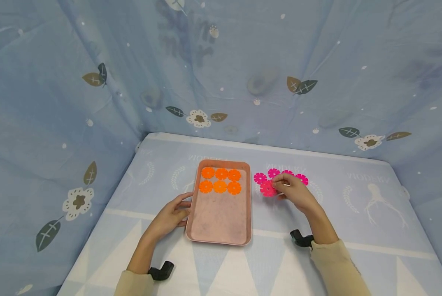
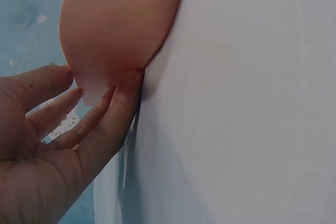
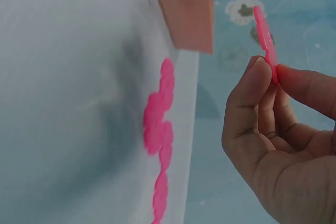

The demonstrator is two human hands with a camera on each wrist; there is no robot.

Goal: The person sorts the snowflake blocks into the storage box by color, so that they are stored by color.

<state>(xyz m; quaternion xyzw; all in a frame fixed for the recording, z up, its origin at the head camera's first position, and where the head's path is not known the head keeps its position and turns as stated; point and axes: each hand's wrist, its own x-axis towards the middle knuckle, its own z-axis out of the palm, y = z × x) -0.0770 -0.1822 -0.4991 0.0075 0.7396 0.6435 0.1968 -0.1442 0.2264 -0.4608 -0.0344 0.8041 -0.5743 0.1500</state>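
Observation:
My right hand point(image 1: 295, 192) pinches a pink notched flower disc point(image 1: 267, 189) between thumb and fingertips, raised above the table. In the right wrist view this disc point(image 3: 264, 35) appears nearly edge-on. Several more pink discs point(image 1: 259, 178) lie on the table close by, partly covered by the hand. Left of them is a pinkish-brown tray point(image 1: 219, 220), with orange flower discs point(image 1: 221, 174) in two rows of three in its far half. My left hand point(image 1: 170, 216) rests its loosely spread fingers against the tray's left wall, as the left wrist view also shows at the tray point(image 2: 121, 30).
A patterned cloth covers the table point(image 1: 358, 230). Blue printed curtains point(image 1: 243, 82) hang along its back and sides. Black wrist mounts point(image 1: 162, 271) stick out from both forearms just over the tabletop.

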